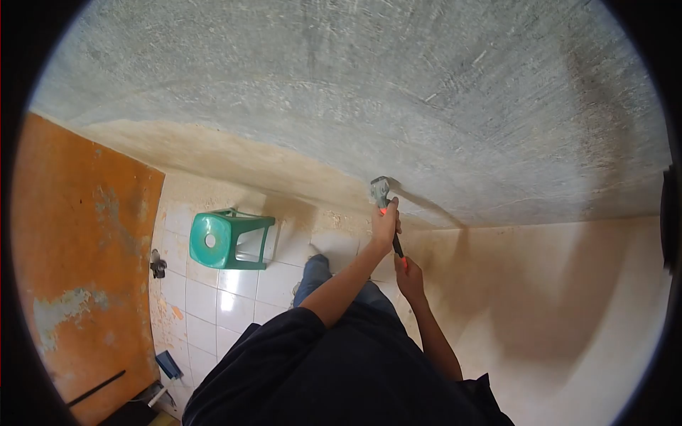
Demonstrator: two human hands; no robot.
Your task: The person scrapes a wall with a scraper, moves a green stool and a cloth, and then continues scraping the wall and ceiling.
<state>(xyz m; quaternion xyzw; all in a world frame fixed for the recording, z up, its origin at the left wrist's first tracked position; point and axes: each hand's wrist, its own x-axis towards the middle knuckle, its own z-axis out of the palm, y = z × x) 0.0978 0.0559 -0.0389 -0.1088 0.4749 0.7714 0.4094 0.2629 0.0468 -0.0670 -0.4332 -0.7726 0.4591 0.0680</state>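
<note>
Both my hands grip a long-handled scraper [398, 246] with a black shaft and orange-red parts. My left hand [385, 221] is closed around it just below the grey head. Lower down, my right hand [409, 278] wraps the handle's end. The scraper's head is against or very close to the wall [341, 106]; contact cannot be made out exactly. Grey, scratched surface covers most of this wall, while a beige band [234, 153] runs along its lower left part.
A green plastic stool [211, 240] stands on the white tiled floor [202, 298], left of my feet. Flakes lie scattered on the tiles. An orange peeling wall [92, 248] is at left, with a blue dustpan-like object [168, 364] near it. A beige wall [554, 298] rises at right.
</note>
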